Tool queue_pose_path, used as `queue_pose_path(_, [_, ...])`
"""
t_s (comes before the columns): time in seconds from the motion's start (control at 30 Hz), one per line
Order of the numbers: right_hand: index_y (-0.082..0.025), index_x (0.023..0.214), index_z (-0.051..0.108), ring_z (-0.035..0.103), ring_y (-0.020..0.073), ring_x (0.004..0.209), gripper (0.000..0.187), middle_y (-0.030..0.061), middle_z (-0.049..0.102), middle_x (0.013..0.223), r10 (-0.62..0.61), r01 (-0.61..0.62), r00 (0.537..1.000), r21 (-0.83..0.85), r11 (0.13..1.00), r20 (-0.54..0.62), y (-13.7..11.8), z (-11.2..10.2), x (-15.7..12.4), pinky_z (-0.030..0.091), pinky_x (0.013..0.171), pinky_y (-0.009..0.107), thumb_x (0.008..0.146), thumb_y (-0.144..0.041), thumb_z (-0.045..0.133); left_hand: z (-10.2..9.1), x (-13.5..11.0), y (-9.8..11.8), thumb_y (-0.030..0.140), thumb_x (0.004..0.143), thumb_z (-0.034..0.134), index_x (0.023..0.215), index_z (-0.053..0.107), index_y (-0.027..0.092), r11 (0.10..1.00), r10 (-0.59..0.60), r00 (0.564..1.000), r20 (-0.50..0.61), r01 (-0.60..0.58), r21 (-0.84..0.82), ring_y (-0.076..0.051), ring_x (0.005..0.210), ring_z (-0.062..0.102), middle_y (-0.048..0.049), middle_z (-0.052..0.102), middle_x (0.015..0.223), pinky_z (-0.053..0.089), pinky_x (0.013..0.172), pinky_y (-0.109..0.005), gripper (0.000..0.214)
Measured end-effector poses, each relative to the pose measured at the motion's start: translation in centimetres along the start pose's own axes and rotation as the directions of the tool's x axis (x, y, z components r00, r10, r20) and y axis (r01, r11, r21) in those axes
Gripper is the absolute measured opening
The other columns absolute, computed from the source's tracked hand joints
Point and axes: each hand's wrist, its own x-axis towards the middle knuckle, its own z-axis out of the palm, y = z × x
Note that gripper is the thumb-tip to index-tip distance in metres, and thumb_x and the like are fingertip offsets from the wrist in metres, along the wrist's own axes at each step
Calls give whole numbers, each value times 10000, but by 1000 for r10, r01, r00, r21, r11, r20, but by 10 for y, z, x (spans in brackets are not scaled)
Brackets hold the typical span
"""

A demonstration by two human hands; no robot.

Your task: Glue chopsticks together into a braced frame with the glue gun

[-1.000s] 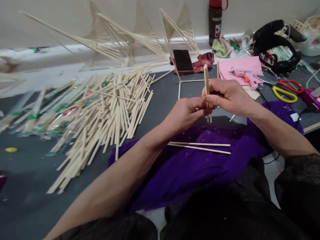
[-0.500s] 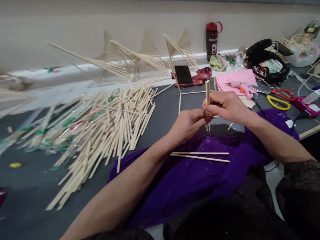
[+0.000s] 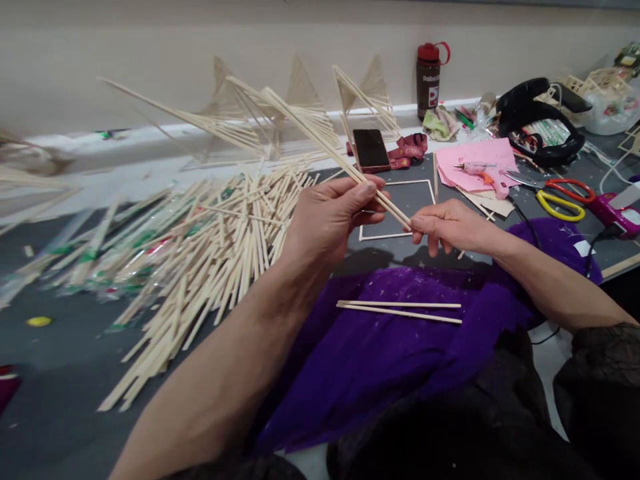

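A small bundle of thin, pale wooden sticks (image 3: 320, 139) slants down to the right above the table. My left hand (image 3: 335, 213) is closed round it near the lower part, thumb on top. At the bundle's bottom end, my right hand (image 3: 445, 225) pinches the tips between thumb and fingers. Beneath and behind the hands lies a square stick frame (image 3: 385, 237), partly covered by them. Two loose sticks (image 3: 400, 309) rest on the purple cloth (image 3: 380, 353) over my lap.
To the left spreads a big heap of sticks (image 3: 200, 293), some in plastic wrappers. Twisted stick models (image 3: 235, 127) stand by the wall. Further right are a phone (image 3: 370, 149), a bottle (image 3: 429, 83), pink paper (image 3: 477, 157), a glue gun (image 3: 487, 175) and scissors (image 3: 560, 203).
The bundle was upright between both hands; now it tilts with its top to the left. My left hand has risen and shifted left along it, while my right has moved to its lower end.
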Motion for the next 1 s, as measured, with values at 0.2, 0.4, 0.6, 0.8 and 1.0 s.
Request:
queue_pose_path(0.2, [-146,796,709,625,53,536,247,5,720,721,-14,13,999,28,1000,35,3,5,2,422,461,155,990,-266,613,1,2,-7,351,768,803,909,784,161,1000,-18,1000,22,18,-23,-149,736,738,-35,766,837,644,665,-244,237])
queue_pose_path(0.4, [-153,803,676,623,60,532,209,-28,678,689,37,-38,998,32,999,57,1,11,1,424,492,182,993,-210,613,9,-6,-3,268,694,847,745,791,183,997,-30,999,-13,29,-77,-137,698,693,-30,785,824,622,628,-232,114])
queue_pose_path(0.6, [-154,861,685,604,49,533,204,-50,652,705,-31,34,996,-34,999,86,0,8,1,469,628,217,1030,-212,587,9,-14,11,114,688,873,671,818,209,988,-101,995,-8,100,-116,-101,621,655,-7,803,794,590,613,-215,111])
queue_pose_path(0.8, [-152,911,698,607,55,572,239,-21,676,778,-47,63,993,-151,987,104,-7,5,-1,468,686,233,1060,-250,538,9,-19,19,160,732,864,703,834,216,997,-23,999,-23,22,-71,-109,645,687,-21,839,883,585,620,-207,70])
queue_pose_path(1.0, [-143,858,754,590,86,594,232,2,688,742,-82,55,995,-375,925,-56,-8,-30,-20,418,685,258,980,-272,605,4,-19,20,160,792,838,768,836,219,994,11,995,-95,-21,-108,-117,668,709,10,805,750,598,640,-194,64])
